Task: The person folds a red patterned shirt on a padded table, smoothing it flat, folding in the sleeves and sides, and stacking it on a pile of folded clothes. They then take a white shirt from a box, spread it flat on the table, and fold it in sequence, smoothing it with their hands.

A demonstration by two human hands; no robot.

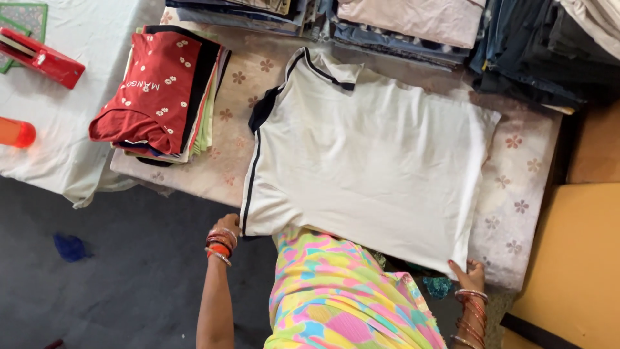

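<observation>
A table [516, 194] under a pale cloth printed with small brown flowers carries everything, and its near edge runs between the two hands. On it, spread flat with the hem toward the person, lies a white T-shirt [374, 161] with dark trim along its collar and down one side seam. The left hand [227, 226] meets the near left corner of the hem; its fingers are tucked against the fabric edge, and whether they pinch the cloth or only touch it cannot be told. The right hand [470, 274] sits at the near right corner, fingers laid out against the underside of the hem where it hangs over the table edge, looking spread more than clamped. Bangles ring both wrists.

Beyond the shirt, away from the hands, rows of folded clothes [413, 22] in pink, blue and dark tones line the far side of the table. To the outside of the left hand and further off stands a stack of folded garments [161, 90] topped by a red one with white flowers. Further out on that side, on a white sheet, lie a long red tool [42, 58] and an orange bottle [16, 132]. A blue scrap [70, 247] lies on the dark floor left of the left forearm
</observation>
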